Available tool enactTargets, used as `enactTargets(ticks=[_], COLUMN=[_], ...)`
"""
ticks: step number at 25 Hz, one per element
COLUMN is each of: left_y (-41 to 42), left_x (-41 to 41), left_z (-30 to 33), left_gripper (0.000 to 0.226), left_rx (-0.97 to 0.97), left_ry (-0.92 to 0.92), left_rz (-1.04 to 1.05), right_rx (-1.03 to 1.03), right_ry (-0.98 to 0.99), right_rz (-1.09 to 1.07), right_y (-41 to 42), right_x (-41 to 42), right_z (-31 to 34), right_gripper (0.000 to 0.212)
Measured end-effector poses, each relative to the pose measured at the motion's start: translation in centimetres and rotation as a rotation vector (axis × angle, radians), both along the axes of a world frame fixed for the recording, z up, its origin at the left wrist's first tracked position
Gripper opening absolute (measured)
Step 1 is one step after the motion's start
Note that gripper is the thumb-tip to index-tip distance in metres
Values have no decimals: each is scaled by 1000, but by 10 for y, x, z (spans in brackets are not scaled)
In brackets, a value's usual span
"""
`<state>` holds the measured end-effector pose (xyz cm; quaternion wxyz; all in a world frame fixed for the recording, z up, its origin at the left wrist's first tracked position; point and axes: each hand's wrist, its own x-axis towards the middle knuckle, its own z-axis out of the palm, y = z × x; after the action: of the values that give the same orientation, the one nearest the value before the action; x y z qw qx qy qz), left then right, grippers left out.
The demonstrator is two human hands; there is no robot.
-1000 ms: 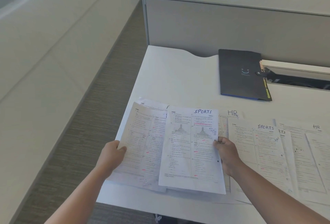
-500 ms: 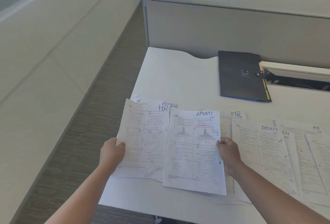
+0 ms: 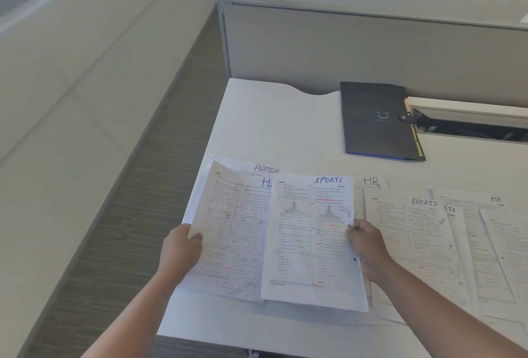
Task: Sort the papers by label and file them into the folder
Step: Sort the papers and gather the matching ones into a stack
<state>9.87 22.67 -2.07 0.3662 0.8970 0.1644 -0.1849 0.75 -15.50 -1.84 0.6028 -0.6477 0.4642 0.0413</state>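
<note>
Matt printed paper sheets (image 3: 311, 243) lie on a smooth white table (image 3: 274, 129) beside a matt dark folder (image 3: 377, 120).

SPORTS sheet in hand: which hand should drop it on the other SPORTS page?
Right, probably. The right hand already pinches the held SPORTS sheet by its right edge, and the SPORTS page on the desk lies just to its right. The left hand grips an HR sheet on the far side.

On the desk (image 3: 285, 129), the folder (image 3: 377, 120) lies far right, loose papers (image 3: 445, 237) spread near right, two held sheets (image 3: 308, 237) near left.
</note>
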Motion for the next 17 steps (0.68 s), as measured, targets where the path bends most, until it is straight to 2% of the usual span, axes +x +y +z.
enactTargets(ticks=[6,17], left_y=[-7,-6], left_x=[-3,0], left_z=[-1,4], left_gripper=[19,16], left_rx=[-29,-26], left_ry=[16,29], left_rz=[32,18], right_rx=[157,66], right_ry=[-7,-7], right_rz=[16,110], right_y=[21,36], right_x=[3,11], right_z=[-1,-19], right_gripper=[16,19])
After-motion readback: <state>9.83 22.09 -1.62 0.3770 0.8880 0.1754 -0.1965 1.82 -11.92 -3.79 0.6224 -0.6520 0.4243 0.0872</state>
